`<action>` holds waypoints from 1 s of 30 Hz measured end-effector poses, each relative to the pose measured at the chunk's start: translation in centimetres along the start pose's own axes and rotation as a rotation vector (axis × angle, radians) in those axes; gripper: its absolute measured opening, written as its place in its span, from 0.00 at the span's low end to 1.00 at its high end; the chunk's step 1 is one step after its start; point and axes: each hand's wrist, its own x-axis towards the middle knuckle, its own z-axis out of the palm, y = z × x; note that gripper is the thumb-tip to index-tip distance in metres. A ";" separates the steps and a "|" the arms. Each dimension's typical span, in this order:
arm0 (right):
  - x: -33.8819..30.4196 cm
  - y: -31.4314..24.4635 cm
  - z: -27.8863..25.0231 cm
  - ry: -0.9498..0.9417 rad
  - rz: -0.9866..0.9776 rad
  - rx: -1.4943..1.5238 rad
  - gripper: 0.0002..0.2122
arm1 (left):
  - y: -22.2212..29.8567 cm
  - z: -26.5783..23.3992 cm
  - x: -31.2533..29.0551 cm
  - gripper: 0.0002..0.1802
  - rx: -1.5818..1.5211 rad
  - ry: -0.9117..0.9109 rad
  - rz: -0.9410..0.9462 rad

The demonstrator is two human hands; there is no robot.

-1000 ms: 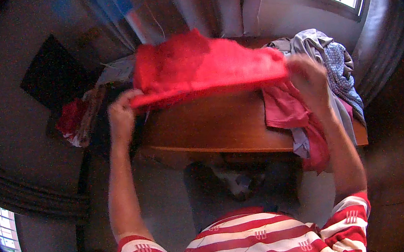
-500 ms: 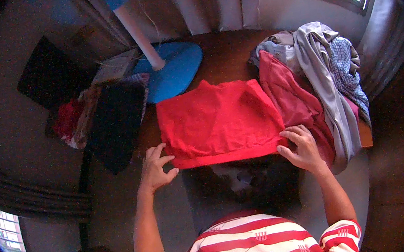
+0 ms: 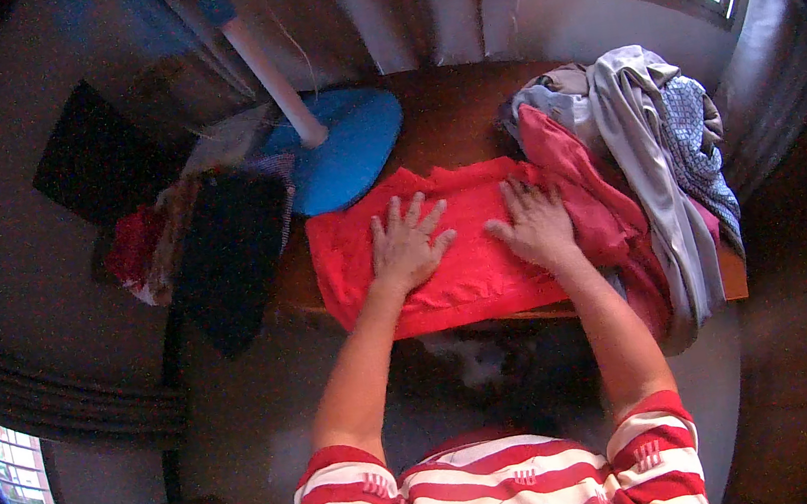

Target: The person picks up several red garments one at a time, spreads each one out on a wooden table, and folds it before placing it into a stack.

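A bright red folded garment [image 3: 468, 244] lies spread across the front of the brown table, its near edge reaching the table's edge. My left hand [image 3: 409, 243] rests flat on its left half with the fingers spread. On the right half lies my right hand [image 3: 535, 224], also flat, its fingers pointing to the far side. Wrinkles show in the cloth near the lower hem. Next to my right hand, a dull red cloth [image 3: 582, 190] hangs from the pile and touches the garment's right side.
A heap of grey and patterned clothes [image 3: 644, 122] fills the table's right side, partly hanging over the edge. A blue fan base [image 3: 350, 148] with a white pole [image 3: 277, 81] stands behind. Dark folded clothes [image 3: 227, 253] lie at the left. Brown tabletop [image 3: 457, 114] shows at the back.
Both hands have let go of the garment's near corners and moved inward and away from me, onto its top, with fingers spread. The garment's left side has shifted slightly.
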 end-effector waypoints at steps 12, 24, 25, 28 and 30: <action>-0.4 1.2 0.3 0.173 0.001 -0.037 0.33 | -4.1 0.0 -2.1 0.39 -0.054 0.049 -0.462; -0.5 0.9 0.3 0.171 0.004 -0.061 0.33 | 1.6 0.6 4.3 0.34 -0.099 0.028 -0.086; -0.5 0.7 0.1 0.156 0.014 -0.057 0.33 | 0.5 0.5 4.0 0.33 -0.078 -0.003 -0.150; -0.5 0.9 0.3 0.175 0.010 -0.044 0.33 | -3.9 1.8 1.6 0.31 -0.112 0.037 -0.079; -0.7 1.5 0.8 0.194 0.019 -0.037 0.32 | -5.5 1.4 -0.5 0.31 -0.046 0.013 -0.134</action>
